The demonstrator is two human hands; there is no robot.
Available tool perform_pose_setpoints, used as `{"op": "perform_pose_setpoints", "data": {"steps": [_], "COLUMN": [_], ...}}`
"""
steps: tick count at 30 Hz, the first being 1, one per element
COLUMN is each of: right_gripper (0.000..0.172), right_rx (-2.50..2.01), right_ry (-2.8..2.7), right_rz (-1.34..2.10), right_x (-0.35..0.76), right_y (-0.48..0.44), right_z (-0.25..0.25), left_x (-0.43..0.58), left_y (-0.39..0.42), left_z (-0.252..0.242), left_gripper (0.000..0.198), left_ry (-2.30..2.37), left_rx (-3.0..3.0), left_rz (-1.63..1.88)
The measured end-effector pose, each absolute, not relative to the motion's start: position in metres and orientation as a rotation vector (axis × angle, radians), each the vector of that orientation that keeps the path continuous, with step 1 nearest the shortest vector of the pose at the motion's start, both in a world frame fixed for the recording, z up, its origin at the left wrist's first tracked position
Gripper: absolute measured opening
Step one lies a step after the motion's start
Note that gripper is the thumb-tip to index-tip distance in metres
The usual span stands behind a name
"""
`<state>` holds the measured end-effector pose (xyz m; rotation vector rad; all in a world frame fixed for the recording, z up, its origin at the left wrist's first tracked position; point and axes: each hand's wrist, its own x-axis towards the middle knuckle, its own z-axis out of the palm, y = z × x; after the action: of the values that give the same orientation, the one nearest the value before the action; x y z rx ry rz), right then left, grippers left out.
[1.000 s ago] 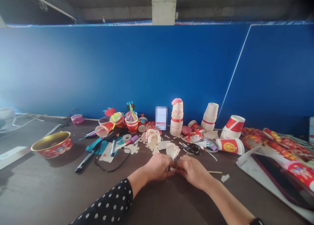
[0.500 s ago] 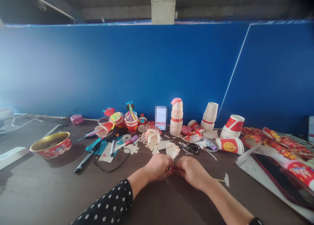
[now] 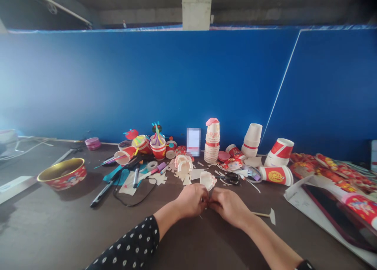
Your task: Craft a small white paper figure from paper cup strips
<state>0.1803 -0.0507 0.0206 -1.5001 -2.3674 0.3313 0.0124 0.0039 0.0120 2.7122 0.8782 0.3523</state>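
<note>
Wall [image 3: 141, 81] in blue is pretty much all that's seen at the back, with the dark table [image 3: 112, 238] set in front. Cups [image 3: 212, 142] are stacked tall past the middle, and they could be toppled if a hand were shoved that far. Left hand [image 3: 191, 200] and right hand [image 3: 228, 205] are brought together near the front, fingers curled in and pinched at the tips. Scissors [image 3: 231, 178] are left just beyond the right hand, so a knuckle could be caught on them. A cut cup [image 3: 207, 180] is placed right past the fingertips; can't be told if it's touched, but it could be crumpled if pushed. A stick [image 3: 261, 214] is partly hidden by the right wrist and could be knocked by it, with the paper bit [image 3: 272, 216] on its end bent too. Something small seems to be gripped between both hands, hidden too well to be named; torn or dropped if tugged unevenly, imo.
</note>
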Motion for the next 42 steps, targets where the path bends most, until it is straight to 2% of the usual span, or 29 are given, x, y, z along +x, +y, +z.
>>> {"op": "perform_pose_setpoints", "data": {"steps": [14, 23, 30, 42], "right_gripper": [0.012, 0.020, 0.022, 0.018], "right_rx": [-1.634, -1.666, -1.698, -1.671], "right_ry": [-2.244, -2.417, -2.545, -2.471], "right_rz": [0.335, 0.094, -0.097, 0.075], "right_x": [0.174, 0.174, 0.168, 0.170], "right_y": [-0.051, -0.057, -0.057, -0.055], "right_z": [0.018, 0.028, 0.025, 0.027], "left_x": [0.016, 0.020, 0.022, 0.011], "left_y": [0.009, 0.008, 0.009, 0.018], "left_z": [0.006, 0.011, 0.005, 0.008], "left_gripper": [0.015, 0.015, 0.017, 0.010], "left_ry": [0.871, 0.945, 0.949, 0.680], "left_rx": [2.597, 2.572, 2.590, 2.554], "left_rz": [0.434, 0.361, 0.452, 0.481]}}
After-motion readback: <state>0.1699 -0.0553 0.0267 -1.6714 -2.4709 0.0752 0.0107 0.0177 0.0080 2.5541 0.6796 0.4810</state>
